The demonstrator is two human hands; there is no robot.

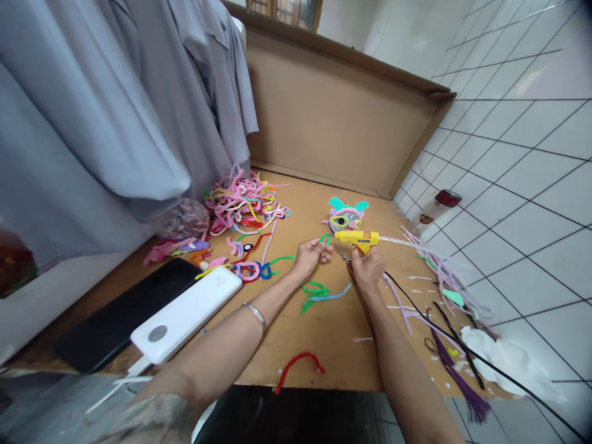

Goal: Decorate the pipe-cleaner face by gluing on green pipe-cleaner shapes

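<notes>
My left hand [312,258] pinches a bent green pipe cleaner [325,238] over the middle of the table. In my right hand [367,266] is a yellow glue gun [356,238], its nozzle pointing left at the green piece; whether they touch I cannot tell. A clear glue stick [398,241] juts from the gun's back. Just behind the gun sits a small figure [346,217] with green ears and a yellow-rimmed eye. Nearer me lies a bundle of green pipe cleaners [315,295] with a blue one.
A tangled pile of pink pipe cleaners [240,200] lies at the back left. A white power bank [187,313] rests beside a black slab [132,314]. A red pipe cleaner [300,365] is near the front edge. The gun's black cord [457,340] crosses the right side, past a purple tassel [457,376].
</notes>
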